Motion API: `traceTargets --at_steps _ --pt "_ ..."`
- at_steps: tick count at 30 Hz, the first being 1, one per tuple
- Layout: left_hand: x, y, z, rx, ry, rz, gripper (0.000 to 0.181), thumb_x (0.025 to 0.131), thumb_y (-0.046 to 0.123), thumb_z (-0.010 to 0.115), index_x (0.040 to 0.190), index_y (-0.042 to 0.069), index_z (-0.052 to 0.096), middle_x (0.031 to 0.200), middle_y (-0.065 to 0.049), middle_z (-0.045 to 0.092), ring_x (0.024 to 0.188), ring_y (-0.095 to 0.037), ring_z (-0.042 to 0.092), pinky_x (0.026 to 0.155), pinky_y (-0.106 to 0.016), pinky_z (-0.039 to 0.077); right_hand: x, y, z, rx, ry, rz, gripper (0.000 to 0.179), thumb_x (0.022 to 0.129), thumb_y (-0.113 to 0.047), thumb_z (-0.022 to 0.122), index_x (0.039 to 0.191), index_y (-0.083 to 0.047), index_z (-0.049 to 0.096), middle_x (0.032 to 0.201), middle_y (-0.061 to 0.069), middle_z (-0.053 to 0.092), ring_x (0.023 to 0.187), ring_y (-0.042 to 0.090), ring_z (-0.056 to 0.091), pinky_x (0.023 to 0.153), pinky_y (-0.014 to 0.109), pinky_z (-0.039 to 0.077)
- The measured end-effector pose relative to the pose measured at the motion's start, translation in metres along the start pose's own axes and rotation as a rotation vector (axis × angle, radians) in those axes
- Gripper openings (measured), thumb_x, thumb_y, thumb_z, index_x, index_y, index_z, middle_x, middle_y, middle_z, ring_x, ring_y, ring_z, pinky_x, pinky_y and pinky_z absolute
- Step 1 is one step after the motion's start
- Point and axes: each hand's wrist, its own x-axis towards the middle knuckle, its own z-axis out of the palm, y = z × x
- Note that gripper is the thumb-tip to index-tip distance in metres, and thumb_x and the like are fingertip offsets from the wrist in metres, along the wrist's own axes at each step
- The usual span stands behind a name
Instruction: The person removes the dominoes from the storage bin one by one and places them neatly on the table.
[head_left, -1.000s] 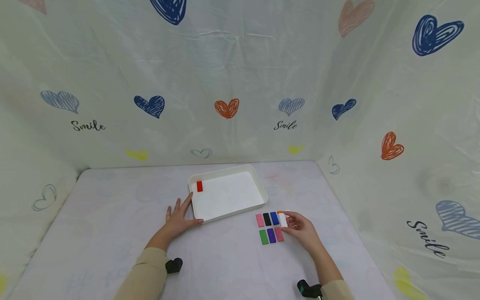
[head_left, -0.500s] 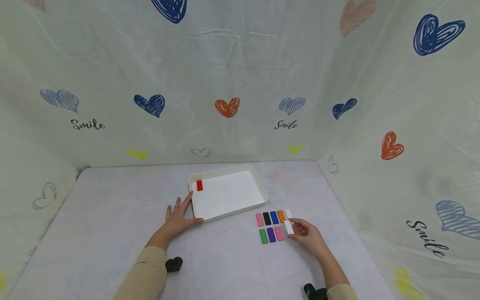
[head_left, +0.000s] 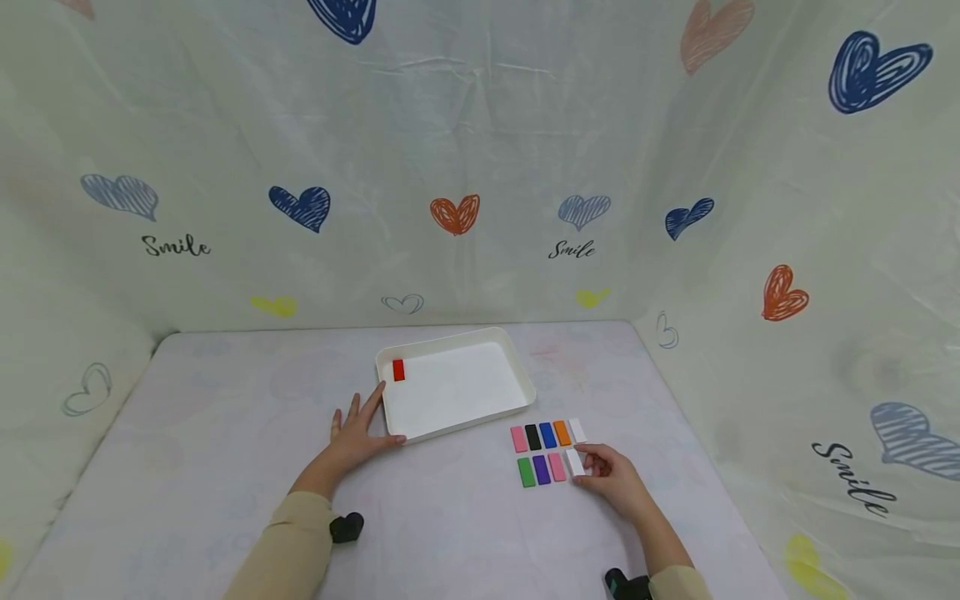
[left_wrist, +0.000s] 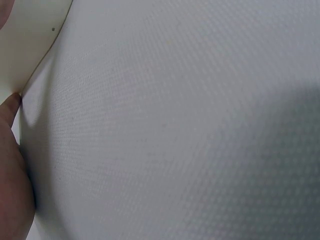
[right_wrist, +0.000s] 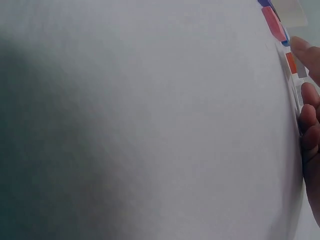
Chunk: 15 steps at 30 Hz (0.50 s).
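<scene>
In the head view, my right hand (head_left: pixel 613 481) pinches a white rectangular block (head_left: pixel 574 463) between thumb and fingertips, at the right end of the near row of blocks. Beside it in that row lie a pink block (head_left: pixel 557 467), a purple block (head_left: pixel 542 470) and a green block (head_left: pixel 527 472). My left hand (head_left: pixel 358 442) is spread at the near left corner of a white tray (head_left: pixel 454 427), thumb on the near side and a finger against the left side. A red block (head_left: pixel 399 370) sits inside the tray at the far left.
Just beyond, the far row holds another pink block (head_left: pixel 519 439), a black block (head_left: pixel 532 437), a blue block (head_left: pixel 548 435), an orange block (head_left: pixel 562 432) and a second white block (head_left: pixel 577 431). A heart-printed curtain (head_left: pixel 510 283) stands behind the table (head_left: pixel 225 400).
My right hand has brought the white block from over the orange one rightward and nearer, down to the end of the near row. My left hand and the tray have stayed put.
</scene>
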Motion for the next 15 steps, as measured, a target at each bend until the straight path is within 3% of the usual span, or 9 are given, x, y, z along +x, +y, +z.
traceTargets --at_steps 15 --pt "0.0002 -0.001 -0.0006 0.002 -0.001 -0.007 0.114 0.073 0.052 0.08 0.157 0.015 0.011 0.159 -0.02 0.016 0.145 -0.044 -0.005 0.111 -0.059 -0.013 0.0028 0.0 0.0032 -0.031 -0.004 -0.001 0.049 0.073 -0.009 0.085 0.119 -0.007 0.067 0.085 0.003 0.052 0.074 0.018 0.045 0.059 0.024 0.037"
